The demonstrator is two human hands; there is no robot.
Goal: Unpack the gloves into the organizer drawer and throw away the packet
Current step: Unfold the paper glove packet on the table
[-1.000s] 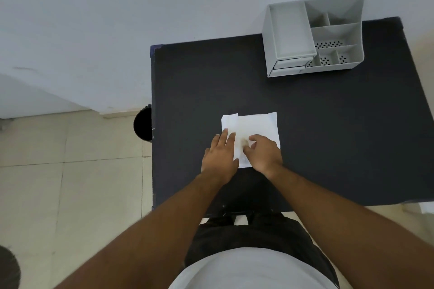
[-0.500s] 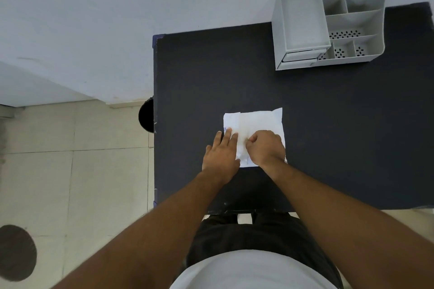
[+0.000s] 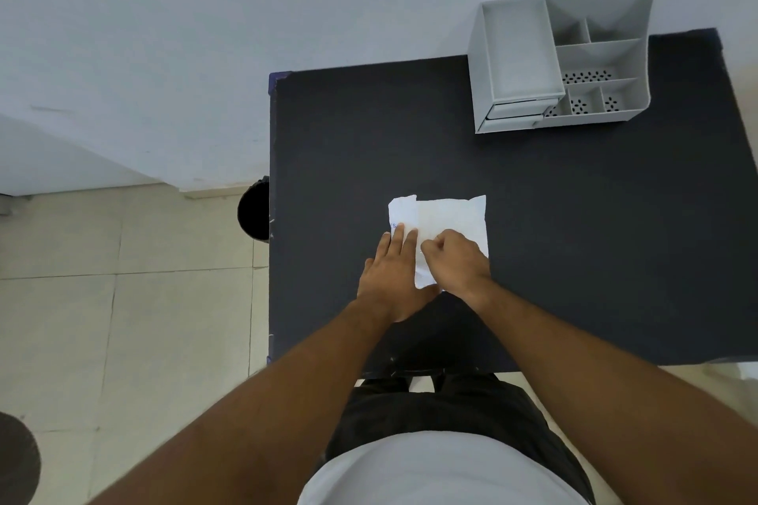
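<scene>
Bottom of frame: a white shirt and dark trousers are seen, w/ both forearms reaching up toward centre. The left hand (image 3: 389,275) is laid flat, fingers spread narrow and extended, pressed onto the left part of the packet (image 3: 445,223) where a folded flap w/ some blue print is seen. The right hand (image 3: 457,260) is curled into a loose fist just beside it, fingertips pinched on the packet approx. at its middle; whether the paper is actually gripped or only pressed can't be told. The packet is white, flat, lying on the dark surface (image 3: 574,238) at frame centre, its lower edge hidden under both hands. No gloves are seen outside it.

Left of the surface edge, a black round bin (image 3: 253,209) is partly seen on the tiled floor (image 3: 123,299). Upper right of frame: a grey organizer (image 3: 560,61) is stood at the far edge, well apart from the packet, w/ a drawer (image 3: 514,113) at its lower left front, appearing closed. A pale wall (image 3: 205,33) fills the top.
</scene>
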